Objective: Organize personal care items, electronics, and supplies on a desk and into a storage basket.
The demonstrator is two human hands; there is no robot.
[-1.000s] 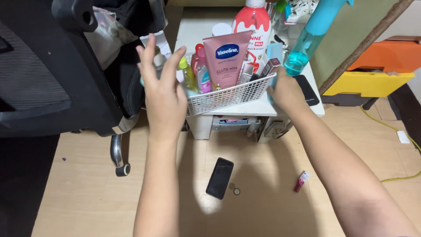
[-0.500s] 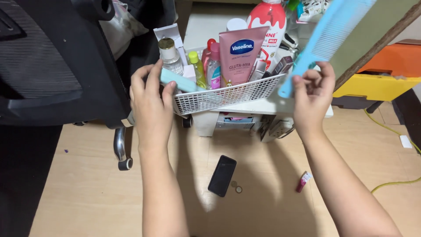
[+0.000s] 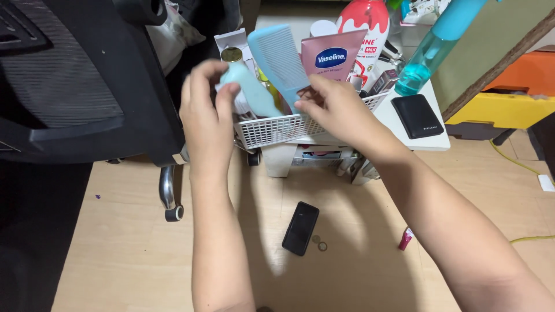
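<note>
Floor at 6 o'clock: black phone (image 3: pixel 300 228). My left hand (image 3: pixel 207 118) pinches a pale blue tube (image 3: pixel 252 91); my right hand (image 3: pixel 335 110) clamps a blue comb (image 3: pixel 279 55) over the white mesh basket (image 3: pixel 272 130), crowded with bottles. Office chair (image 3: pixel 75 81) crowds 9 o'clock.

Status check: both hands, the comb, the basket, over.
Left hand grips pale-green case. Right hand holds light-blue plastic comb over white mesh basket. Basket crowded with bottles; pink tube behind comb.
</note>
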